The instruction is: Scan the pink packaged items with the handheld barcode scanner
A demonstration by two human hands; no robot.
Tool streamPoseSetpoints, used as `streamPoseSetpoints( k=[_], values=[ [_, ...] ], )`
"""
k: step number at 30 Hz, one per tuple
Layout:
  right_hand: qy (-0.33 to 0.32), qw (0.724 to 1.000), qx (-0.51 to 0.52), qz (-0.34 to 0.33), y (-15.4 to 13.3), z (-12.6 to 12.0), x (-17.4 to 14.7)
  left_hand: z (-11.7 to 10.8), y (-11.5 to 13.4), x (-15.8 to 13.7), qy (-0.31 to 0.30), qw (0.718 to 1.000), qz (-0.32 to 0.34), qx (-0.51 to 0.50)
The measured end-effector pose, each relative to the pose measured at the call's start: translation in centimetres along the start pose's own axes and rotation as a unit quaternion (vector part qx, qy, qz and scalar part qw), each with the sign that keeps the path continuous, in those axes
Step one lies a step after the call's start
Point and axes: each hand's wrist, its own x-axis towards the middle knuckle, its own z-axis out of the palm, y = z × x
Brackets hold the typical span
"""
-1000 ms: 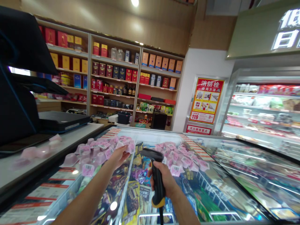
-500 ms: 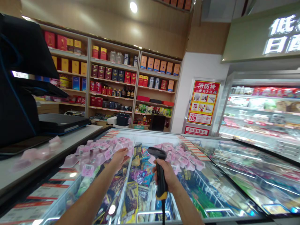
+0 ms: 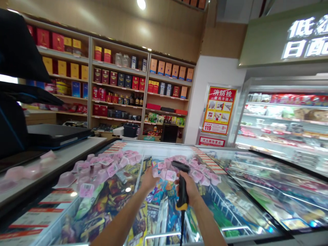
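While the barcode scanner (image 3: 182,190) is gripped by the right hand (image 3: 191,188), the left hand (image 3: 149,179) has been shifted from the left pink-cup pile (image 3: 101,175) toward the right pile (image 3: 197,174) on the freezer (image 3: 164,145). Its grasp is unclear.

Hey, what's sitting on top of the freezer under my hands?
On the freezer sit two clusters of pink cups, some showing barcode labels. The left hand, the right hand and the scanner cover spots, so any cups behind them can't be seen.
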Motion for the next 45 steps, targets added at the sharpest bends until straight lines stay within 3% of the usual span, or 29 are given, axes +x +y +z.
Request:
streamPoseSetpoints(
  k=[8,16,20,24,31,35,40,45],
  values=[
    [-0.025,1.000,0.003,-0.004,0.5,-0.3,0.4,1.5,1.5,1.4,-0.034,0.998,0.041,0.013],
    [-0.040,0.999,0.001,-0.009,0.1,0.1,-0.1,4.6,2.9,3.0,-0.052,0.996,0.072,0.016],
    [-0.041,0.999,0.002,-0.008,0.4,-0.1,0.1,4.1,3.0,2.9,-0.041,0.994,0.091,0.035],
    [-0.035,0.999,-0.003,0.002,1.0,0.0,0.2,0.7,0.9,2.4,0.018,0.992,0.092,0.087],
    [-0.092,0.996,-0.012,0.019,2.4,2.2,-1.1,-10.1,-6.4,-0.4,0.149,0.965,0.058,0.209],
    [-0.123,0.992,-0.030,0.028,3.1,4.4,-2.1,-15.1,-10.0,-2.6,0.152,0.954,0.023,0.257],
    [-0.150,0.986,-0.058,0.045,4.0,6.8,-2.9,-17.5,-12.8,-4.4,0.083,0.960,0.005,0.266],
    [-0.159,0.984,-0.067,0.052,4.4,8.7,-3.6,-17.5,-12.6,-4.8,0.069,0.965,-0.025,0.252]
  ],
)
